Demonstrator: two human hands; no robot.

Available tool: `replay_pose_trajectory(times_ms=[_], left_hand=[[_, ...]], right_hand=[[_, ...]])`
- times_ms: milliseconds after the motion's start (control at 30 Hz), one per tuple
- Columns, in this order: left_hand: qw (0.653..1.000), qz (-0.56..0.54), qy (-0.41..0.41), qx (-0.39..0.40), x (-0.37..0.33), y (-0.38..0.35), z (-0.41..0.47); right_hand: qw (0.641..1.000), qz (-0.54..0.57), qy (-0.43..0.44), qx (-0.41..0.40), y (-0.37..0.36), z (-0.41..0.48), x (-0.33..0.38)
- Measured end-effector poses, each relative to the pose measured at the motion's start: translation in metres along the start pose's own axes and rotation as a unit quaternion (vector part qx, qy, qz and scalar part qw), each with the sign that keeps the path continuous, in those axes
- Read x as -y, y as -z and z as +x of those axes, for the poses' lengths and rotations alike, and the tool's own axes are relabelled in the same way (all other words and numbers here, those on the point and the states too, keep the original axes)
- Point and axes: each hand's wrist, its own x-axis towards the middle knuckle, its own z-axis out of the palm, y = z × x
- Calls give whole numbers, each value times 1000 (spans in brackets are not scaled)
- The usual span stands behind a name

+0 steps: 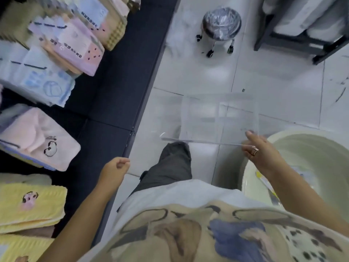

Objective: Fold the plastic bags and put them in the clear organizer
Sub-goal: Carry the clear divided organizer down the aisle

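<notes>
One fisted left hand (115, 167); right hand (258, 155) pinching bag (219, 118)

left hand (115, 168): curled in a fist, arm forward | right hand (259, 151): pinch grip, arm reaching forward

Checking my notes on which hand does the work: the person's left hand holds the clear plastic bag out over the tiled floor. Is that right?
Not quite. The head view shows the right hand holding the clear plastic bag out over the tiled floor. The left hand is curled, with nothing visible in it.
</notes>
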Motion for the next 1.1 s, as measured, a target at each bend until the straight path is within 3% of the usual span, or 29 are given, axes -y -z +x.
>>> replay_pose_trajectory(times_ms=[167,400,533,667,867,1100], left_hand=[[1000,-10,-1,-6,-120,-11,111],[992,-32,-100,-63,-356,0,240],[987,-53,-109,-101,-453,-3,301],[983,-91,-52,-149,-503,-22,343],[961,-196,102,-166,-537,-94,356],[927,-244,215,-188,-559,-134,385]], right_hand=[[999,-40,-12,3,-16,112,107],[996,-81,-32,32,-32,241,248],[991,-103,-43,70,-38,325,327],[977,-174,-53,108,-44,413,414],[939,-291,-55,173,-70,532,549],[898,-364,-5,245,-189,654,636]])
